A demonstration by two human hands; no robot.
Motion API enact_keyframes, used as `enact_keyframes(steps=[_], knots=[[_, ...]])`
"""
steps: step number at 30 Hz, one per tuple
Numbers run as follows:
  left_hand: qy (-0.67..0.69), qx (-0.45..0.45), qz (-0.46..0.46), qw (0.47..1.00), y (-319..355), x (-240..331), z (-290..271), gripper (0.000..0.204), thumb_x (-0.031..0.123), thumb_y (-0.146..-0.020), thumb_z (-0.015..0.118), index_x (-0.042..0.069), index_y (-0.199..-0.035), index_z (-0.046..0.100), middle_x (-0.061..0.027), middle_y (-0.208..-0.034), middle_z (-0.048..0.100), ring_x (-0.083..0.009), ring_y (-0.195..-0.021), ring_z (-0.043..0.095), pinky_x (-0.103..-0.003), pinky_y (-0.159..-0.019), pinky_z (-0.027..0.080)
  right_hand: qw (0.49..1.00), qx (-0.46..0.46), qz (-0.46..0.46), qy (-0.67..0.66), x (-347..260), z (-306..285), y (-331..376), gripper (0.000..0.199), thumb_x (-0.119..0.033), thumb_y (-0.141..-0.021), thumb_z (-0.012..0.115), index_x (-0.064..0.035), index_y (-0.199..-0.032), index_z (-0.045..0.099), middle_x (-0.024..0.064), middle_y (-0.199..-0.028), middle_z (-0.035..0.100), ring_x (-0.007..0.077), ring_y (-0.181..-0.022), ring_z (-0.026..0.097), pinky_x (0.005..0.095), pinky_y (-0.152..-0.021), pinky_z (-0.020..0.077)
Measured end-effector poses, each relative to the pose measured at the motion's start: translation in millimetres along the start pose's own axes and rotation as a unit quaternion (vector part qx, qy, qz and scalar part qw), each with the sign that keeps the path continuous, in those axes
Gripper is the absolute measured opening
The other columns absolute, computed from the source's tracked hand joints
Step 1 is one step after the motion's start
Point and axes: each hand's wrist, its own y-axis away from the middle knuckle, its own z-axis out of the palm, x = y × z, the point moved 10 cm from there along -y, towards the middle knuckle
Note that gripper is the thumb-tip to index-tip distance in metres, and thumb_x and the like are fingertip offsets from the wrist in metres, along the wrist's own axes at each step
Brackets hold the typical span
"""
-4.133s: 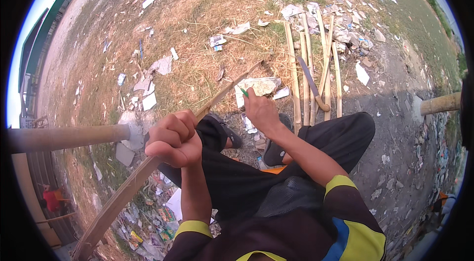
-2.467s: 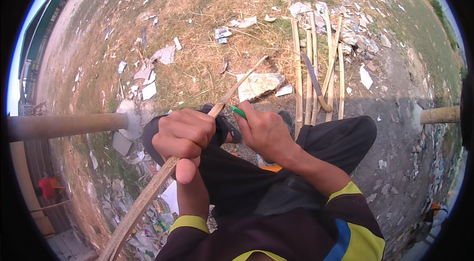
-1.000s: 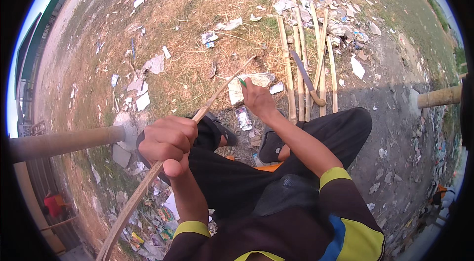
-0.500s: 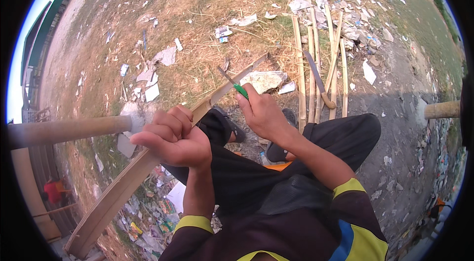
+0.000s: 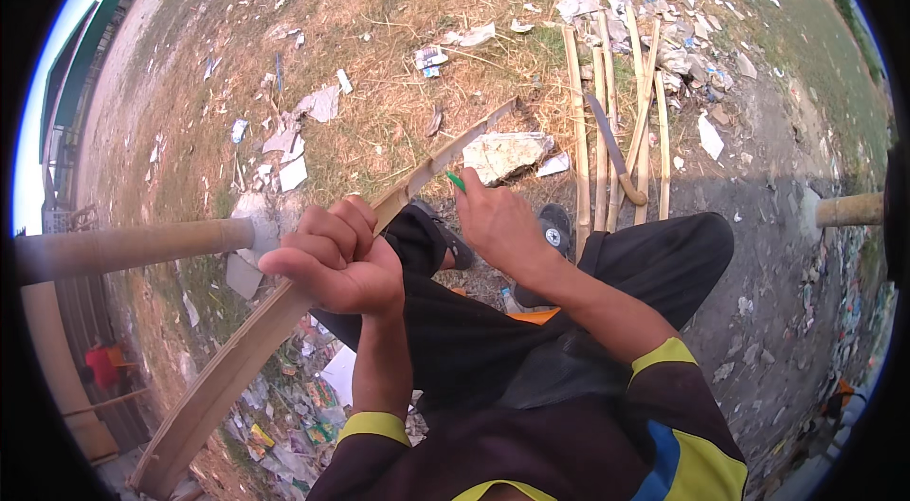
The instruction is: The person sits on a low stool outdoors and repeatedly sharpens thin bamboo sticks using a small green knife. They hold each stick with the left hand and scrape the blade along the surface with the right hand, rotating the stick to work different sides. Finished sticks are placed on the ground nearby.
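Note:
My left hand [image 5: 346,259] is closed around a long split bamboo strip [image 5: 223,373]. The strip slants from the lower left up to the middle, where its far end lies over dry grass; a node crosses it just past my fist. In my right hand [image 5: 507,228] is a knife with a green handle [image 5: 456,182], held close to the strip's right side. Only a bit of green shows past my fingers, and the blade cannot be made out now. Whether the knife touches the strip is unclear.
Several pale bamboo strips [image 5: 577,112] lie on the ground at right, with a curved machete [image 5: 609,143] across them. A broken slab [image 5: 507,156] rests beyond my right hand. Round poles stand left [image 5: 180,242] and right [image 5: 848,210]. Litter is scattered around.
My right hand has turned and come slightly nearer to me, so the knife blade that showed beyond the strip is no longer visible. My left hand and the strip have barely moved.

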Motion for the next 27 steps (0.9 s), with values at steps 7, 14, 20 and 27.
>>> enact_keyframes(steps=[7,14,20,27], knots=[[0.008,-0.048,0.0,0.999,2.5,-0.4,6.9,0.053,0.049,-0.101,0.027,0.015,-0.06,0.025,0.0032,-0.051,0.019,-0.0071,-0.04,0.012,-0.025,-0.041,0.015,0.993,0.081,-0.078,-0.04,-20.3,-11.9,12.1,0.016,-0.017,-0.092,0.052,-0.0021,-0.092,0.045,0.0184,-0.051,0.054,0.0383,-0.05,0.059,0.048,-0.045,0.0462],[0.013,0.029,-0.023,0.999,-15.1,-7.3,-14.9,0.054,0.047,-0.101,0.031,0.015,-0.058,0.021,0.0042,-0.05,0.016,-0.0069,-0.041,0.01,-0.025,-0.04,0.014,0.994,0.073,-0.079,-0.001,-29.2,-0.1,1.8,0.017,-0.019,-0.092,0.051,-0.0026,-0.095,0.046,0.0174,-0.054,0.056,0.0378,-0.052,0.06,0.0466,-0.047,0.0481],[0.012,-0.009,-0.012,1.0,-11.1,-6.0,-6.5,0.054,0.047,-0.101,0.031,0.016,-0.058,0.019,0.0041,-0.05,0.016,-0.0072,-0.042,0.01,-0.025,-0.041,0.014,0.997,0.059,-0.007,0.053,14.1,6.0,-6.0,0.018,-0.019,-0.093,0.049,-0.002,-0.097,0.047,0.019,-0.053,0.056,0.0389,-0.051,0.06,0.0485,-0.047,0.0484],[0.019,-0.033,-0.002,0.999,-6.5,-3.7,1.5,0.054,0.048,-0.1,0.031,0.015,-0.059,0.023,0.0042,-0.051,0.017,-0.0067,-0.041,0.01,-0.024,-0.04,0.015,0.998,0.059,-0.009,0.003,31.4,11.5,-5.2,0.019,-0.019,-0.093,0.049,-0.0007,-0.099,0.047,0.021,-0.052,0.055,0.0407,-0.052,0.059,0.0506,-0.049,0.0476]])
